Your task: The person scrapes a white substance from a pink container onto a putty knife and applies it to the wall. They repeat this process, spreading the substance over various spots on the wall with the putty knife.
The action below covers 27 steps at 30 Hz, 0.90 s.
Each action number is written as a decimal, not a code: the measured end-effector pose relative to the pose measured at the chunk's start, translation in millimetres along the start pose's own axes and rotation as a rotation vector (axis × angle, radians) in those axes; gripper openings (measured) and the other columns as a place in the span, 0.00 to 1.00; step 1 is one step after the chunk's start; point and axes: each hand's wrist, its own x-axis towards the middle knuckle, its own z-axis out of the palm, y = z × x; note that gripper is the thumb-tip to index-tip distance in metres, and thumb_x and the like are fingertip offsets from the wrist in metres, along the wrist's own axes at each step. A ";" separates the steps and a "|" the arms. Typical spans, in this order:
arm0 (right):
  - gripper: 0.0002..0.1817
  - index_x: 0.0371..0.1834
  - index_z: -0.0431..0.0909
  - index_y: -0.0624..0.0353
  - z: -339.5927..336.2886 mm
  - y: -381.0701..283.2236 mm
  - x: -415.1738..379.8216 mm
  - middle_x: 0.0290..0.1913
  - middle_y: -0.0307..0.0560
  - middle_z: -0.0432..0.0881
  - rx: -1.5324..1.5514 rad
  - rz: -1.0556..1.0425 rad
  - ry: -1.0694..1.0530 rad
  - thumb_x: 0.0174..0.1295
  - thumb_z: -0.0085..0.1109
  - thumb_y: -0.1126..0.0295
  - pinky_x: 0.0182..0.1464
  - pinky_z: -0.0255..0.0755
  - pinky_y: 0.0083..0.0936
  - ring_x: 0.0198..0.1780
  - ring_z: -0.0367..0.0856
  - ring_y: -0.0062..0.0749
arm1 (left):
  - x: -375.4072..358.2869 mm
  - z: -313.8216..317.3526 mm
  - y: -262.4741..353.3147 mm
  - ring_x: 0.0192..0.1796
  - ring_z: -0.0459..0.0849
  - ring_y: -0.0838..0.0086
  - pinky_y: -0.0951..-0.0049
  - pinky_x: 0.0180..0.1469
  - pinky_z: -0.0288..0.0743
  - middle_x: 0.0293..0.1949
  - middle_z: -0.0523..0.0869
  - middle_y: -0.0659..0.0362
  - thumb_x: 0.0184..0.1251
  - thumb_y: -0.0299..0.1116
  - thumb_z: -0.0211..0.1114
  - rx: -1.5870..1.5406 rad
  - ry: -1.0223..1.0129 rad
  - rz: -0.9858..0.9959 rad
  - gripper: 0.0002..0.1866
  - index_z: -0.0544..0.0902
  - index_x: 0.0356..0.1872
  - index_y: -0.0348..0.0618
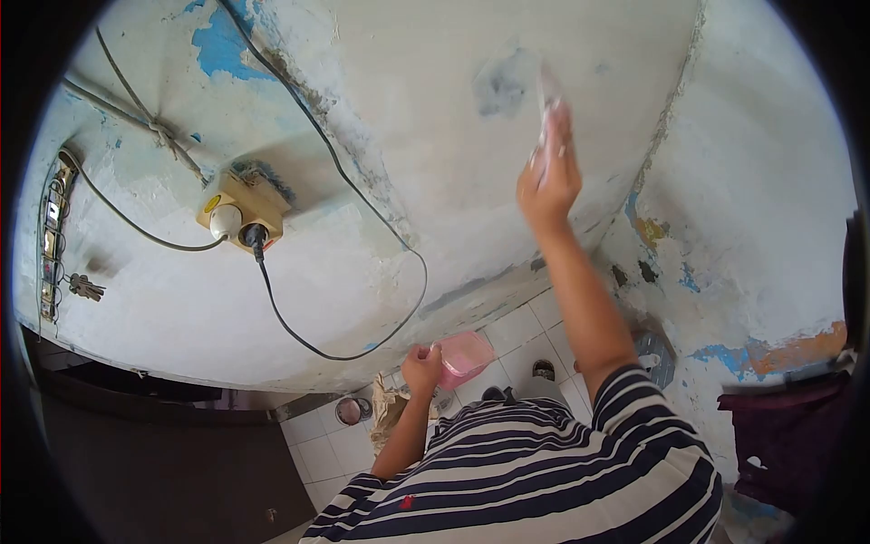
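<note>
My right hand (pixel 546 181) is raised against the patchy white wall (pixel 435 136) and grips a putty knife (pixel 547 91), whose blade lies flat on the plaster beside a grey-blue patch (pixel 501 83). My left hand (pixel 421 367) is held low by my striped shirt (pixel 544 471) and holds a pink tub (pixel 467 356) by its edge. What is in the tub is not visible.
A yellow socket box (pixel 243 213) with a black cable (pixel 362 208) is mounted on the wall to the left. Keys (pixel 86 288) hang beside a switch panel (pixel 54 236). On the tiled floor (pixel 317 444) sits a small can (pixel 349 411). Dark cloth (pixel 788 435) lies at right.
</note>
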 end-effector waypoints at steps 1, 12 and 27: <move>0.26 0.69 0.75 0.70 11.0 10.1 21.3 0.70 0.68 0.77 -0.041 0.001 0.031 0.66 0.52 0.83 0.75 0.68 0.51 0.73 0.73 0.65 | -2.6 -0.9 -1.3 0.29 0.89 0.54 0.58 0.37 0.81 0.25 0.88 0.48 0.58 0.47 0.76 0.004 -0.003 -0.002 0.19 0.86 0.29 0.38; 0.23 0.66 0.78 0.60 44.3 -60.9 -129.4 0.70 0.60 0.77 0.101 0.043 -0.364 0.67 0.59 0.80 0.72 0.68 0.58 0.72 0.74 0.64 | 7.6 10.1 11.3 0.30 0.89 0.54 0.58 0.37 0.81 0.26 0.89 0.48 0.58 0.46 0.76 0.031 -0.055 -0.012 0.18 0.86 0.29 0.39; 0.22 0.73 0.70 0.62 -146.9 36.2 -157.7 0.64 0.49 0.81 0.813 1.686 0.071 0.77 0.50 0.73 0.67 0.76 0.38 0.62 0.83 0.44 | 13.9 41.4 87.1 0.37 0.89 0.61 0.63 0.44 0.79 0.31 0.89 0.49 0.63 0.41 0.74 -0.182 -0.050 0.144 0.15 0.86 0.33 0.37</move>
